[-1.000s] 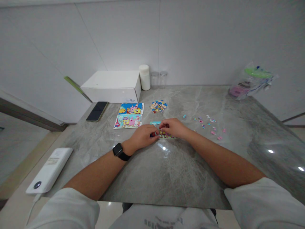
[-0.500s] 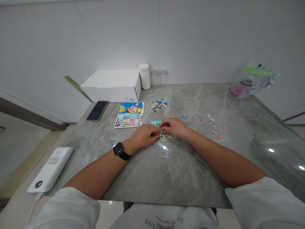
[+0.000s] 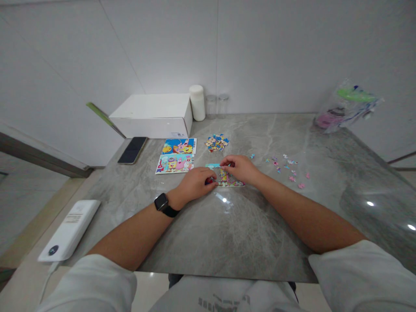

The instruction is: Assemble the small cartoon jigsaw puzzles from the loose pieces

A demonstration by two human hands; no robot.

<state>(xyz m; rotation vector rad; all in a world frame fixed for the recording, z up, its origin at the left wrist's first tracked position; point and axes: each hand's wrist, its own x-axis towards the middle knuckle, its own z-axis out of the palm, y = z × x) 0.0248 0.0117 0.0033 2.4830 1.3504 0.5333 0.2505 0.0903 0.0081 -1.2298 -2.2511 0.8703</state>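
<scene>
A partly assembled cartoon jigsaw puzzle (image 3: pixel 223 177) lies flat on the grey table, its picture showing teal, yellow and pink. My left hand (image 3: pixel 197 181), with a black watch on the wrist, curls its thumb and fingers around the puzzle's left edge. Over the puzzle's upper middle, my right hand (image 3: pixel 241 168) has thumb and fingertips pinched together. Whatever is between those fingertips is too small to make out. Both hands cover parts of the puzzle. Loose jigsaw pieces (image 3: pixel 292 178), mostly pink and light blue, lie scattered to the right.
Behind the puzzle sits a heap of blue and yellow pieces (image 3: pixel 216 143). Two picture cards (image 3: pixel 175 164) and a phone (image 3: pixel 133 150) lie to the left. A white box (image 3: pixel 149 125), white bottle (image 3: pixel 197 104) and two glass jars (image 3: pixel 217 107) line the wall. A plastic bag (image 3: pixel 344 108) stands back right.
My right hand has shifted slightly up and away over the puzzle, uncovering more of its middle and lower right. The left hand stays at the left edge.
</scene>
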